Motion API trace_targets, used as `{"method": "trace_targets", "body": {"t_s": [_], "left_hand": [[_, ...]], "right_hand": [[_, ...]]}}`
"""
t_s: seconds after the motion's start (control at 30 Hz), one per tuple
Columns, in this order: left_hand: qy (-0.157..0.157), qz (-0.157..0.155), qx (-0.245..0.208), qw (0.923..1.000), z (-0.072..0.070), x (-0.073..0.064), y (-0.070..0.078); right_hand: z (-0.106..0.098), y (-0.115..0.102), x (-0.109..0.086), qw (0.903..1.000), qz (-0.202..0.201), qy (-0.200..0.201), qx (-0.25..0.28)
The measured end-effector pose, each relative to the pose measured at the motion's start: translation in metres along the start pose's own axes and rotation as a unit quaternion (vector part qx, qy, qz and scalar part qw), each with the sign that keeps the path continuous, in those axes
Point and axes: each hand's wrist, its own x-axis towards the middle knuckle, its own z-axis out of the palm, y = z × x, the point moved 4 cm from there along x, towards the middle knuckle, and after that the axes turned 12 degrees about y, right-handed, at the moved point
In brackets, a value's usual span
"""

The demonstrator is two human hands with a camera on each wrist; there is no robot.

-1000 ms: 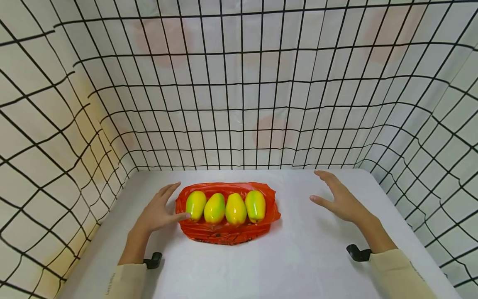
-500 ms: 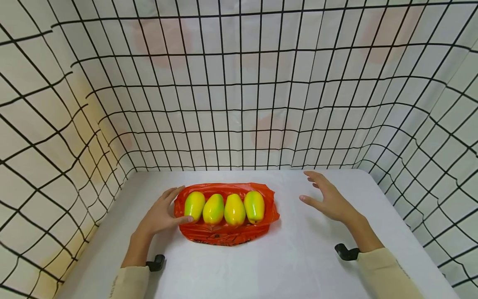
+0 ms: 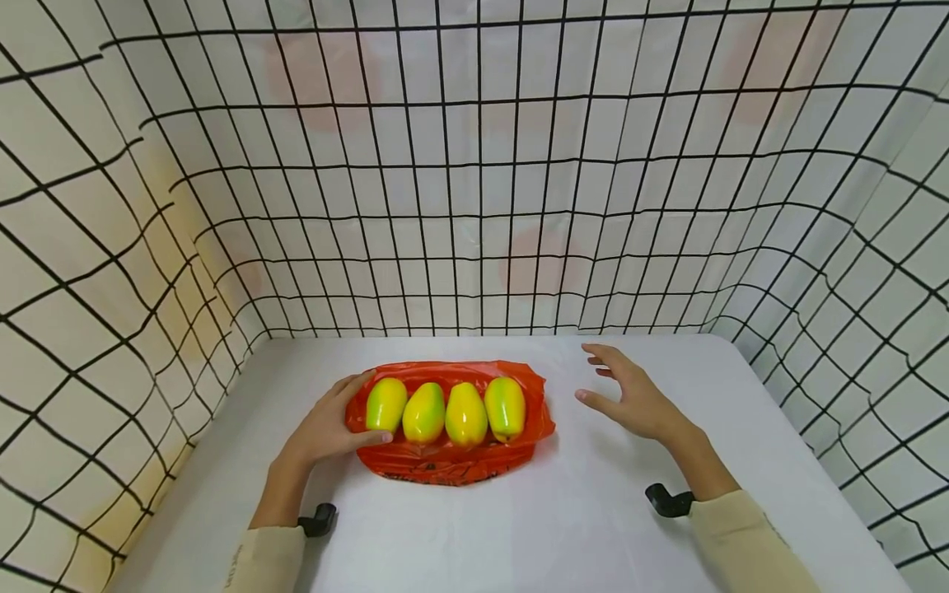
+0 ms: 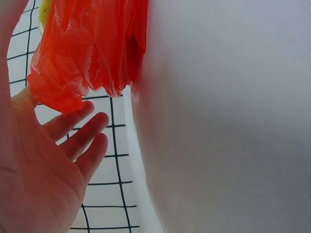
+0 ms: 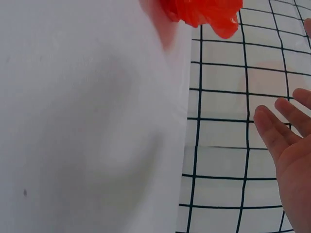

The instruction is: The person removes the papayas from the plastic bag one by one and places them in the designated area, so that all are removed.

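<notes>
Several yellow-green mangoes (image 3: 466, 415) lie in a row on a red plastic bag (image 3: 445, 471) at the middle of the table. My left hand (image 3: 326, 426) is at the bag's left end, thumb and fingers spread around its edge beside the leftmost mango (image 3: 386, 404). In the left wrist view the fingers (image 4: 90, 133) reach just beyond the crumpled bag (image 4: 92, 48). My right hand (image 3: 630, 401) hovers to the right of the bag, fingers spread, holding nothing. The right wrist view shows its fingers (image 5: 272, 131) apart from the bag (image 5: 209, 12).
A white cloth-covered table (image 3: 474, 543) carries the bag. Black wire grid panels (image 3: 482, 189) backed with white sheeting stand at the back and both sides. Black wrist cameras (image 3: 670, 501) sit by the beige sleeves (image 3: 749, 535).
My left hand has moved right onto the bag's left end. The right hand has moved left toward the bag. The mangoes and bag have hardly shifted in view.
</notes>
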Motion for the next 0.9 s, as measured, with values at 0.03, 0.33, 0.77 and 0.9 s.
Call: {"method": "trace_targets", "body": {"t_s": [0.03,0.33,0.77,0.9], "left_hand": [[-0.002,0.001,-0.003,1.0000,0.000,0.000,0.001],[-0.013,-0.021,-0.030,0.9992,0.006,0.002,0.002],[-0.023,-0.034,-0.020,0.9989,0.011,0.000,0.000],[-0.026,-0.034,-0.017,0.9989,0.012,0.001,0.002]], "right_hand": [[0.002,-0.001,0.001,1.0000,-0.002,0.000,0.002],[0.016,-0.017,0.009,0.9997,-0.008,0.001,0.023],[0.039,-0.042,0.014,0.9957,-0.020,-0.008,0.090],[0.048,-0.045,0.013,0.9940,-0.015,-0.021,0.106]]}}
